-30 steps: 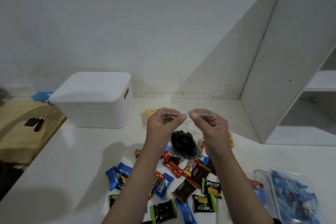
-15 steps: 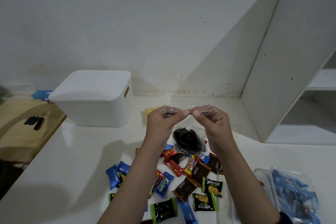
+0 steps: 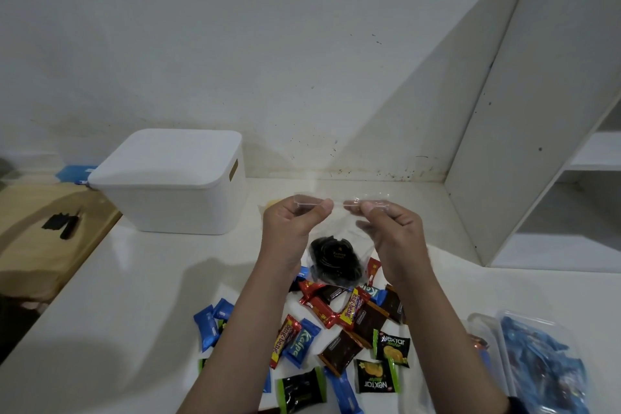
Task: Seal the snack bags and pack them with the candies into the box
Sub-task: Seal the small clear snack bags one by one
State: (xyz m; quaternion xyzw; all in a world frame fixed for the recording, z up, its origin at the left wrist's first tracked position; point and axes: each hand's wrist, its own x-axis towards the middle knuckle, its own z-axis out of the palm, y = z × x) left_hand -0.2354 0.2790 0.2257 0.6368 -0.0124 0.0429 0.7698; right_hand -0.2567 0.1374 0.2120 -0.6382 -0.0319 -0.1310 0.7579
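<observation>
A clear zip bag (image 3: 336, 259) with dark snacks in its bottom hangs in the air above the counter. My left hand (image 3: 290, 223) pinches the left part of its top strip, and my right hand (image 3: 391, 228) pinches the right part. A small gap separates my two thumbs on the strip. Under the bag lies a heap of wrapped candies (image 3: 342, 329) in blue, red, brown and green wrappers. A white lidded box (image 3: 171, 185) stands at the back left. A yellowish snack bag (image 3: 270, 203) peeks out behind my left hand, mostly hidden.
A clear plastic container (image 3: 537, 363) holding blue wrappers sits at the lower right. White shelving (image 3: 554, 178) rises on the right. Left of the counter edge is a brown surface (image 3: 37, 239) with small black objects (image 3: 62, 223).
Both hands lifted the bag slightly, then the thumbs, which met mid-strip half a second ago, moved a little apart along it.
</observation>
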